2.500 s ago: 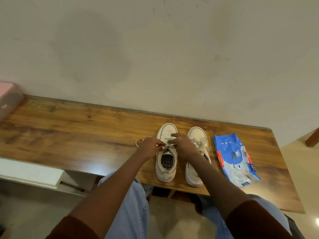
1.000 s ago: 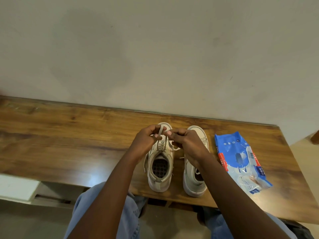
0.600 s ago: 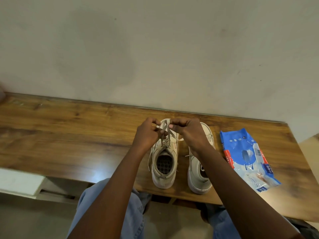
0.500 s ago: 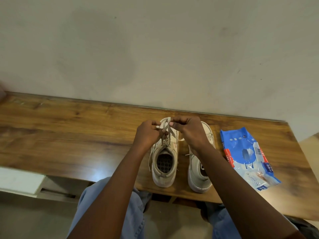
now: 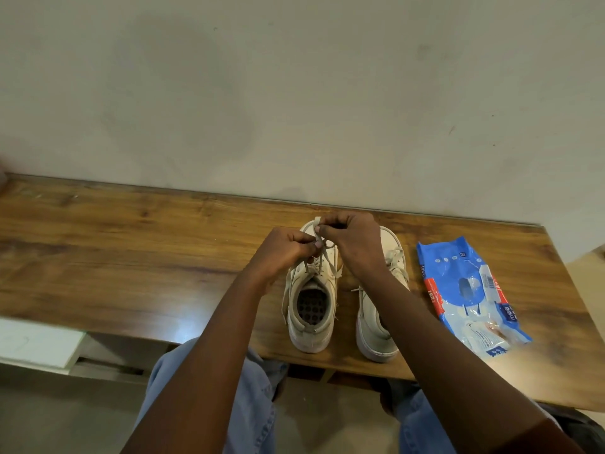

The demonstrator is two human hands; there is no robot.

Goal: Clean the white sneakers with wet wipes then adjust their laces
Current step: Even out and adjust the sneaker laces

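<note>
Along the wooden counter (image 5: 131, 257), close to the wall, two white sneakers are sitting side by side with their heels toward the person: the left sneaker (image 5: 311, 309) and the right sneaker (image 5: 376, 335). One blue pack of wet wipes (image 5: 471, 296) is lying flat near the right sneaker, not touching it. Two hands are working, both over the toe end of the left sneaker. Two and a half seconds ago they were sitting lower, at the tongue, and a loose lace end was lying on the counter to the left. Now that end is off the wood and the laces (image 5: 329, 257) are being drawn up and forward. Over the last half second the hands are barely shifting. The left grip (image 5: 284, 253) is curling tight, thumb and fingers pinching one lace strand just above the eyelets. The right grip (image 5: 353, 244) is also curling, thumb and forefinger pinching a lace end that is poking up past the toe cap. The two sets of knuckles are nearly meeting. Both forearms are reaching in bare from the bottom of the view, the right one crossing over the right sneaker and hiding part of its opening.
</note>
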